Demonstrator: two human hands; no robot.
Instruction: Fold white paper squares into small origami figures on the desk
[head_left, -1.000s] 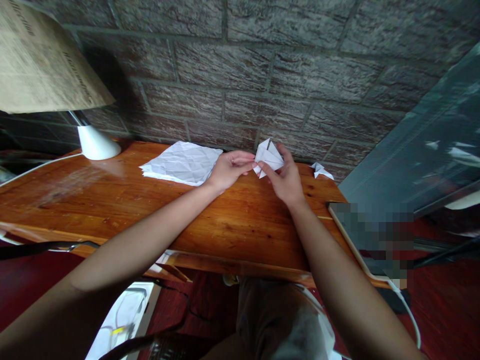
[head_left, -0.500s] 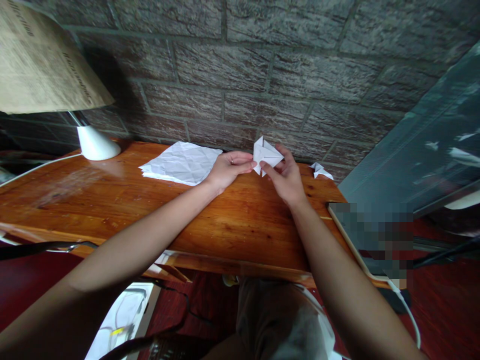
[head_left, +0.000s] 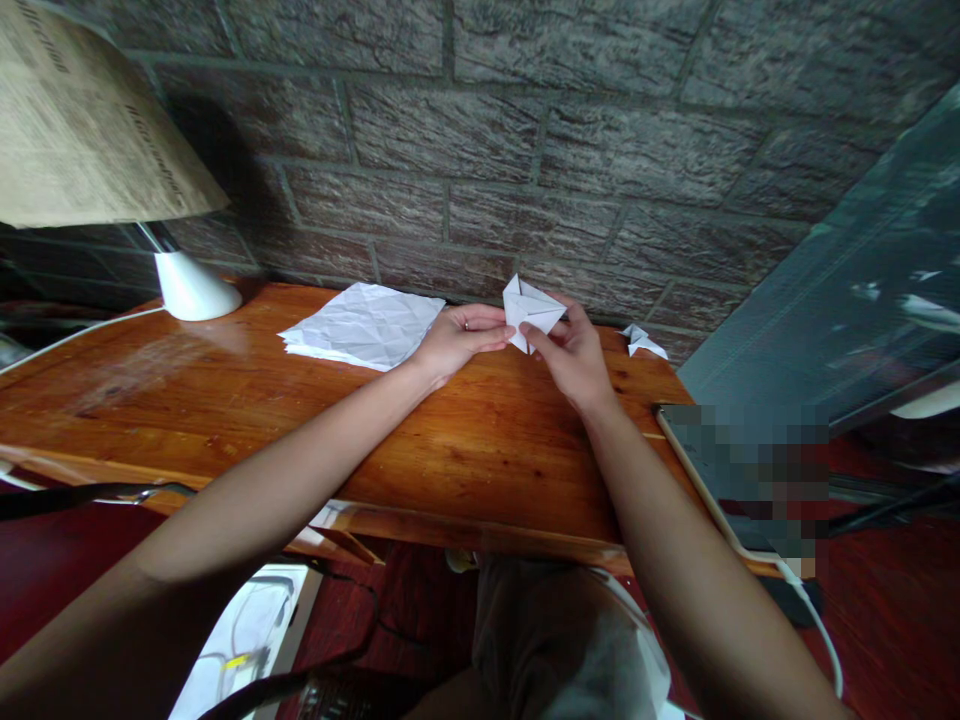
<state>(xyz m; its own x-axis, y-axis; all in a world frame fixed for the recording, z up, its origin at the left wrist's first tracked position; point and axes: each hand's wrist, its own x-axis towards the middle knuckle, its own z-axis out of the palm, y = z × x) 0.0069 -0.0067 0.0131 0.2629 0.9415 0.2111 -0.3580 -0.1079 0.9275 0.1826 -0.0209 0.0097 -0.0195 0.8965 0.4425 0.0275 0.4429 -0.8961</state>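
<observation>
Between my two hands, above the back of the wooden table, is a piece of folded white paper (head_left: 534, 308) with pointed flaps. My left hand (head_left: 465, 340) pinches its left edge between thumb and fingers. With the thumb pressed on its front face, my right hand (head_left: 571, 350) grips the right side, the other fingers partly hidden behind it. A stack of creased white paper sheets (head_left: 364, 325) lies left of my left hand. To the right of my right hand rests a small folded paper piece (head_left: 643, 341).
A lamp with a paper shade (head_left: 97, 120) and white base (head_left: 193, 287) stands at the left of the wooden table (head_left: 480, 440). A tablet (head_left: 701, 470) with a white cable (head_left: 817, 620) lies at the right edge. A brick wall (head_left: 465, 150) rises right behind.
The folded paper has tilted slightly and its upper flap stands a little more open. Both hands keep their grip, nearly in the same place.
</observation>
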